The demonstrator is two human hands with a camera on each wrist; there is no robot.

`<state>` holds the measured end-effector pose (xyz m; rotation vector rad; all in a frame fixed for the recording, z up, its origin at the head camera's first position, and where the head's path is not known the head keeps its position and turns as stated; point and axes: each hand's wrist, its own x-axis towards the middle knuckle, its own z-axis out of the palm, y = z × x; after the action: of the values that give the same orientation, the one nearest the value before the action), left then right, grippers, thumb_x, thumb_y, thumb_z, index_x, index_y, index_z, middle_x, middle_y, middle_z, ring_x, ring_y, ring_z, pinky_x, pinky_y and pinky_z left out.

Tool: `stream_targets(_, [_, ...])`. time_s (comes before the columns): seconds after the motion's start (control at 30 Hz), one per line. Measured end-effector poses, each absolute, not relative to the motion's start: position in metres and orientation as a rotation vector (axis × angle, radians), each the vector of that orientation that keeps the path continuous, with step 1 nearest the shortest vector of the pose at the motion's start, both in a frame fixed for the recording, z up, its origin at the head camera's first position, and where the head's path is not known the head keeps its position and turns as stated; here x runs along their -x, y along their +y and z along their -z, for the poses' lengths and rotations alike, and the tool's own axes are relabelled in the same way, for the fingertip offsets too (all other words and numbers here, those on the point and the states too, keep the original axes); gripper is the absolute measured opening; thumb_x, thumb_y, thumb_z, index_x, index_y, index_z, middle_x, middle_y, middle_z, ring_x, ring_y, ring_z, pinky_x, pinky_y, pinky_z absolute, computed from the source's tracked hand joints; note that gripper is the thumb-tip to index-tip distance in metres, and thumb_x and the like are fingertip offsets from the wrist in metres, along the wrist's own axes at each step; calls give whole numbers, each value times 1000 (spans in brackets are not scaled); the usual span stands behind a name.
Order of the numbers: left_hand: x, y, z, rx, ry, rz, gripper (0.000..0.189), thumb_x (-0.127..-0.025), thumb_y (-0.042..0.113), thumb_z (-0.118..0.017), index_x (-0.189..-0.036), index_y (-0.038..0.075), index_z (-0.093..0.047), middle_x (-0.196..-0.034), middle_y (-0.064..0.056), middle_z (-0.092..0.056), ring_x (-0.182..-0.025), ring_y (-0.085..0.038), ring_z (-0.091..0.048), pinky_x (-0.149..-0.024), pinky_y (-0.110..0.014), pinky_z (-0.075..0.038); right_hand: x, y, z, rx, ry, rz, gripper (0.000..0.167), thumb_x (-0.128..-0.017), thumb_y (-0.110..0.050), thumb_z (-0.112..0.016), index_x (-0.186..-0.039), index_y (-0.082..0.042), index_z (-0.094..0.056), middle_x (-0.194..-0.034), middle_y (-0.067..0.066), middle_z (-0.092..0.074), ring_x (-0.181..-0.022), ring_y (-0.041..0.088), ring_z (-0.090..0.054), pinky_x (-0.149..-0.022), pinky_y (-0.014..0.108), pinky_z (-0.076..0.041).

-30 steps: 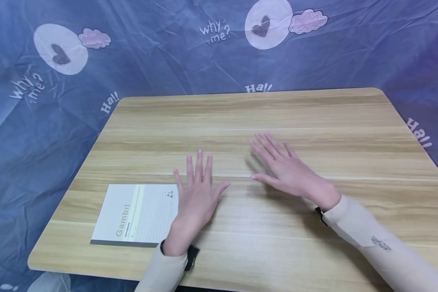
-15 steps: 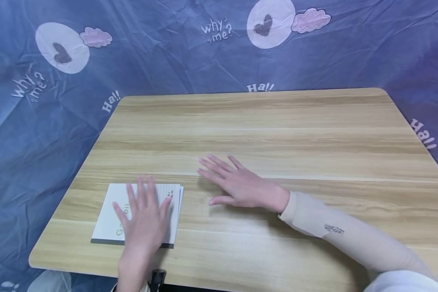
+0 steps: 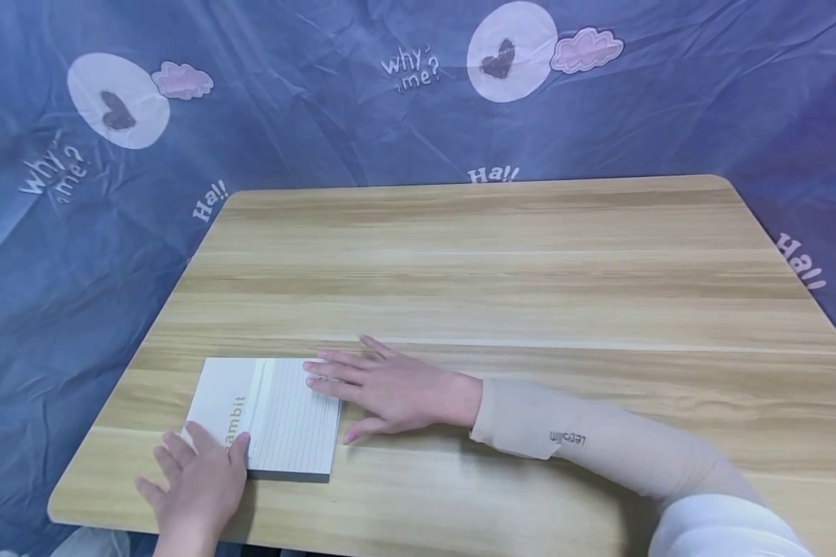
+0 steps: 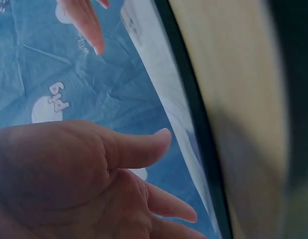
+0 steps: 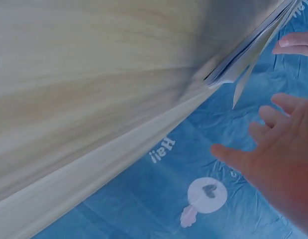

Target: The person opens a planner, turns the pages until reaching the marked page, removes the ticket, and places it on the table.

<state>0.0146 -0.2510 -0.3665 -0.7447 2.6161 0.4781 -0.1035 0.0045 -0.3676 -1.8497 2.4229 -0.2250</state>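
A closed notebook (image 3: pixel 289 425) with a pale lined cover lies flat near the table's front left, its dark spine (image 4: pixel 193 99) facing the near edge. My left hand (image 3: pixel 198 480) is at its near left corner, fingers spread and slightly bent; whether it touches the cover is unclear. Over the notebook's right edge reaches my right hand (image 3: pixel 397 391), fingers extended above the far right corner. In the right wrist view, the right hand (image 5: pixel 280 154) appears apart from the notebook (image 5: pixel 243 59), whose cover corner stands slightly away from the pages. Neither hand grips anything.
The wood-grain table (image 3: pixel 495 271) extends behind and to the right of the notebook. A blue printed cloth (image 3: pixel 320 100) hangs behind it and along its sides. The table's front edge runs close below the left hand.
My right hand has moved left and nearer, from mid-table to the notebook's right side. My left hand has swept left across the notebook to its near left corner. The notebook stays in place.
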Motion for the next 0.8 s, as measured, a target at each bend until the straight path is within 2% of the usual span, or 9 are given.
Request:
stream_targets(0.27, [-15,-252,369,784,2556,-470,91,-104,47,-32,-139,-27,8,-139,-53,16,-132,-64,10,-104,-75,8,101,-3,371,1810,2355,113,77,-99,-63,-31,-158,-16,-18,-164,-1,-7,-149,14,-5,-118,52,-12])
stream_targets(0.6, [-15,-249,370,833,2567,-408,91,-103,46,-37,-139,-28,1,-136,-56,6,-130,-69,-1,-106,-75,-3,100,-2,375,1745,2350,33,77,-98,-64,-34,-157,-16,-23,-164,1,-13,-149,14,-11,-118,52,-14])
stream_targets(0.8, [-13,-250,372,795,2603,-390,89,-103,46,-36,-140,-27,0,-136,-57,5,-129,-69,-2,-108,-72,-6,100,0,373,1716,2341,39,76,-98,-64,-35,-156,-16,-26,-163,0,-14,-149,14,-12,-118,53,-14])
